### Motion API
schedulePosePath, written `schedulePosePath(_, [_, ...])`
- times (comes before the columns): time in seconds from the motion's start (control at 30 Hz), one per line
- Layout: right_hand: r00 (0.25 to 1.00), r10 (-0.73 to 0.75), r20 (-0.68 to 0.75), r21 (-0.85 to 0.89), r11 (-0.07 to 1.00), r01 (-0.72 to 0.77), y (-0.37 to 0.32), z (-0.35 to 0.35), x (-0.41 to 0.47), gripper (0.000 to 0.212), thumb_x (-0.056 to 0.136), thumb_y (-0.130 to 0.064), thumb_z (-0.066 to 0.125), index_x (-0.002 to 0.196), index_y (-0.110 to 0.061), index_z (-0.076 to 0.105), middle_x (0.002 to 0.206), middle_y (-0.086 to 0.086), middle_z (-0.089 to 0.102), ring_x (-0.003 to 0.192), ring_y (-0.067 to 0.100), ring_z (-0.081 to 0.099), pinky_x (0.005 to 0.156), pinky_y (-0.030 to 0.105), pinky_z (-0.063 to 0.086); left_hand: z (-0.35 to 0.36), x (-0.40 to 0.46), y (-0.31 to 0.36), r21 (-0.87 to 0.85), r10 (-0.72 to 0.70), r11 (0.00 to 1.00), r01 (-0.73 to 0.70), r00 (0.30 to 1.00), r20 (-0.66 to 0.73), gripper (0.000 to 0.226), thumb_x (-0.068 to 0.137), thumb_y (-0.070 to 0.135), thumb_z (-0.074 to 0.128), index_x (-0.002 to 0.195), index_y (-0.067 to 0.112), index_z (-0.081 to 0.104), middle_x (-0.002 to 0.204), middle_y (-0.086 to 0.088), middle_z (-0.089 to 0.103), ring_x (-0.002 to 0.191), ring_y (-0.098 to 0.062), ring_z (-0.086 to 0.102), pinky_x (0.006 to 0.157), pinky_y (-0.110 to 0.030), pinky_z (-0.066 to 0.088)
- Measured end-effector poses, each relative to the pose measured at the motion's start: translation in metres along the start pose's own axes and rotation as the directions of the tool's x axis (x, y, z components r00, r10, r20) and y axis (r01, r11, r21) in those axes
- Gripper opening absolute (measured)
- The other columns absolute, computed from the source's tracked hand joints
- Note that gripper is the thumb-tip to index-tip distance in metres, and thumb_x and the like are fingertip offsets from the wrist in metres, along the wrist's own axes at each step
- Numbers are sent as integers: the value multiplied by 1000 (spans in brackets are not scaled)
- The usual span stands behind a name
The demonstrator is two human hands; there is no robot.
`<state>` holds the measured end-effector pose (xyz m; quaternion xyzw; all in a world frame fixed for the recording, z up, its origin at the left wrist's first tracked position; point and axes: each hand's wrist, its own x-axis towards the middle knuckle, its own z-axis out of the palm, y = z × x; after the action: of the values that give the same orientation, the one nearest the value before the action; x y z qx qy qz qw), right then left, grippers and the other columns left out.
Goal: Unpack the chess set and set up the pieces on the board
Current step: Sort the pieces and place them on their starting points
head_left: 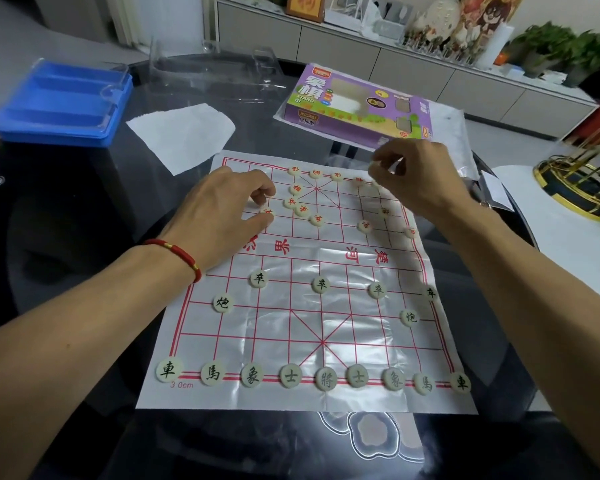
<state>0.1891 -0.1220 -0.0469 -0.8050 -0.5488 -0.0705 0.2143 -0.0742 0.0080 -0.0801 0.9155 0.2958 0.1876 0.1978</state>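
Nearest the camera, 9 pale round pieces with black characters sit in a row along the near edge of the board, a shiny creased sheet with a red grid lying on the dark table. "3.0cm" is printed in red at the sheet's near left corner. Farther up stand 2 more black pieces at the left and right and 4 in a line across the near half. Large red characters run across the middle band of the board.

On the far half, the left hand, with a red cord bracelet at the wrist, has its fingers curled around a red-lettered piece lying on the sheet. Red pieces lie loosely clustered just beside it, others along the far row. The right hand hovers above the far right corner, fingers curled and pinched together; whether they hold a piece I cannot tell.

Beyond the board lie a blue tray, a white paper and a purple box reading "XIANG QI".
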Motion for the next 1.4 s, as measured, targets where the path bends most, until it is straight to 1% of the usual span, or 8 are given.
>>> schedulePosePath(0.2, [970,-228,90,6,974,228,-65,28,27,15,93,-21,67,102,-13,76,98,3,75,81,13,65,73,38,60,-15,5,-13,-29,-62,998,59,988,-143,24,95,20,64,119,18,65,108,-2,68,92,-12,49,83,-24,40])
schedulePosePath(0.37, [962,-213,169,-13,976,219,-103,56,61,19,94,-27,69,102,-12,77,94,5,75,80,19,68,75,42,61,-22,6,-39,-22,-234,972,234,957,-168,6,97,10,56,97,9,62,99,-9,66,85,-17,56,72,-26,45])
schedulePosePath(0.57, [960,-117,254,-80,987,141,-123,84,77,30,89,-45,71,99,-17,74,95,4,72,82,25,67,75,44,60,-23,3,-55,-111,-256,965,237,946,-201,16,93,5,49,83,6,62,81,-8,64,71,-18,55,56,-17,34])
schedulePosePath(0.67, [962,-72,264,-113,988,105,-125,89,79,41,93,-54,62,92,-14,71,87,5,70,76,27,66,71,42,59,-21,3,-55,-95,-240,970,225,950,-200,16,94,6,48,84,7,59,79,-5,61,67,-16,52,53,-16,31])
schedulePosePath(0.77, [977,-61,206,-36,997,70,-120,85,81,51,104,-49,43,90,-8,70,84,10,70,74,29,67,71,46,59,-21,3,-55,-101,-206,977,188,955,-214,15,95,4,48,90,9,61,84,-4,61,69,-13,51,58,-18,40])
schedulePosePath(0.9, [947,-168,273,15,985,170,-116,77,80,23,102,-17,53,113,-7,71,107,10,73,93,26,69,83,43,59,-17,4,-55,-64,-169,985,159,962,-214,21,97,11,56,108,14,73,103,-2,52,88,-15,51,74,-19,39])
schedulePosePath(1.03, [899,-188,394,-50,973,226,-121,80,82,28,97,-25,66,123,-15,69,113,5,71,95,23,67,85,39,60,-15,5,-56,-22,-162,987,161,964,-213,22,95,17,62,113,16,74,105,0,50,90,-13,49,76,-23,39])
schedulePosePath(1.4, [899,-226,376,-63,961,269,-119,80,88,25,96,-22,68,119,-14,70,112,6,72,95,21,68,82,33,59,-11,6,-57,-6,-172,985,175,958,-229,21,95,21,63,114,18,72,113,-5,55,93,-13,49,78,-24,41])
